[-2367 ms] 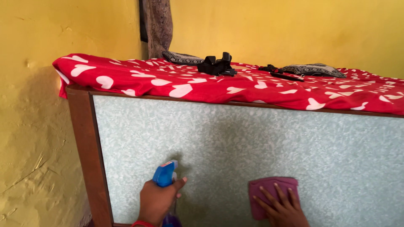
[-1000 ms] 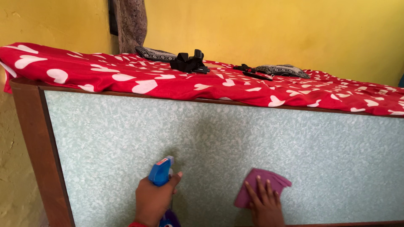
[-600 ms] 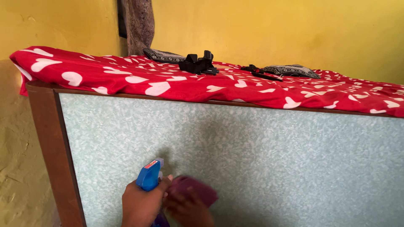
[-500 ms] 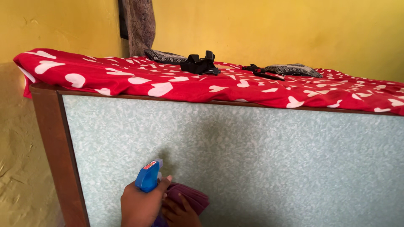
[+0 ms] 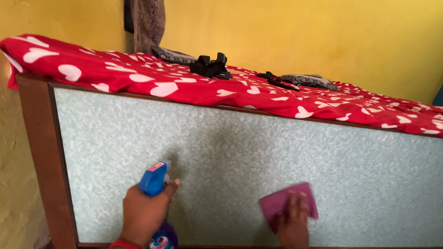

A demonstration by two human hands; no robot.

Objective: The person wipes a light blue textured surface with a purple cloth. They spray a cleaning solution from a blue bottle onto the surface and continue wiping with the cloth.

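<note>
Purple cloth (image 5: 288, 206) sits flat on the pale green panel (image 5: 240, 152), low and right of centre, right hand (image 5: 292, 226) spread on it to keep it pressed there. Left hand (image 5: 144, 213) is wrapped round the blue-headed spray bottle (image 5: 154, 179), nozzle facing the panel; above, a red heart-print sheet (image 5: 194, 85).

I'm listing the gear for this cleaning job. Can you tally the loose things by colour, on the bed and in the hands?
Blue: 1, spray bottle in the left hand
Pink: 1, cloth under the right hand
Black: 2, clip-like items
Black-and-white patterned: 2, pouches
Total: 6
</note>
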